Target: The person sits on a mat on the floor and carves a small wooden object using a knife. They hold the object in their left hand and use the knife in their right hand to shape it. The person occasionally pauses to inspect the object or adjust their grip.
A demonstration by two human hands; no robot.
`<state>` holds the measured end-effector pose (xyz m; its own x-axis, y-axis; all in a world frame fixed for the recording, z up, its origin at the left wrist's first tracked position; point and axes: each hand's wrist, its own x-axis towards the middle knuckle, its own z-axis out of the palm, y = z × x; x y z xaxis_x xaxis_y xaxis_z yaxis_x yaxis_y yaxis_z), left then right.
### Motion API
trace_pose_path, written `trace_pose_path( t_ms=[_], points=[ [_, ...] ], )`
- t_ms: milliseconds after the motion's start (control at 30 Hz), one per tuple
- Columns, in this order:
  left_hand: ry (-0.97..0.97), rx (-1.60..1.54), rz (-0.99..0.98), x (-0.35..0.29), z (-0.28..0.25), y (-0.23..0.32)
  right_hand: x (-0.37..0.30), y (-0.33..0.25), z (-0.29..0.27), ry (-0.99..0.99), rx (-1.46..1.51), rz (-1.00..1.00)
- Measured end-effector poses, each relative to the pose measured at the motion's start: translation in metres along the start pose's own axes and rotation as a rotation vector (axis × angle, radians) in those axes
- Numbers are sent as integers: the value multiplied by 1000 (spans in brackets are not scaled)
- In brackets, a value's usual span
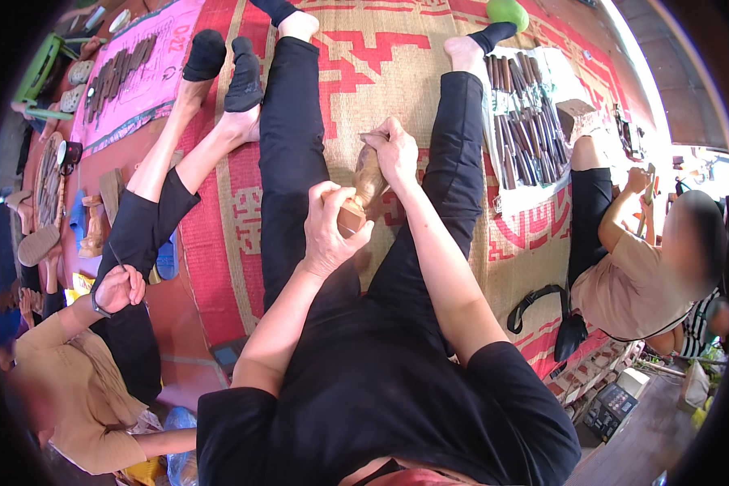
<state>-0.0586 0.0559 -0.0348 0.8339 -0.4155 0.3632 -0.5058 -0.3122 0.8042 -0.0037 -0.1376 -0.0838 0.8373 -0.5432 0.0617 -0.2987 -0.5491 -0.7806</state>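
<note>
I sit on a woven red and tan mat with my legs in black trousers stretched out. A small brown wooden figure is held between my knees. My left hand grips its lower end, near the squared base. My right hand closes around its upper end and seems to hold a thin tool against the wood; the tool is mostly hidden by the fingers.
A row of carving chisels lies on a cloth by my right leg. A second set of chisels rests on a pink cloth at far left. One person sits at my left, another at my right. Carved wooden pieces lie far left.
</note>
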Motion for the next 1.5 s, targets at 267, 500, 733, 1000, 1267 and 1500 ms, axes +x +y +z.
trace_pose_path(
  t_ms=[267, 500, 733, 1000, 1267, 1500],
  points=[
    [-68, 54, 81, -6, 2, 5, 24, -1, -13, 46, -41, 122],
    [-41, 42, 60, -2, 2, 4, 1, 3, -8, 2, 40, 64],
    [-13, 11, 41, -1, 3, 3, 17, 11, -9, 80, 134, 127],
    [-6, 5, 33, 0, 2, 2, 1, -3, -10, 26, -30, 54],
    [12, -5, 11, -5, 0, 2, 7, -7, -23, 92, 201, 154],
    [33, -15, -8, 2, -1, 1, -2, -8, -14, -27, -24, 2]
  ],
)
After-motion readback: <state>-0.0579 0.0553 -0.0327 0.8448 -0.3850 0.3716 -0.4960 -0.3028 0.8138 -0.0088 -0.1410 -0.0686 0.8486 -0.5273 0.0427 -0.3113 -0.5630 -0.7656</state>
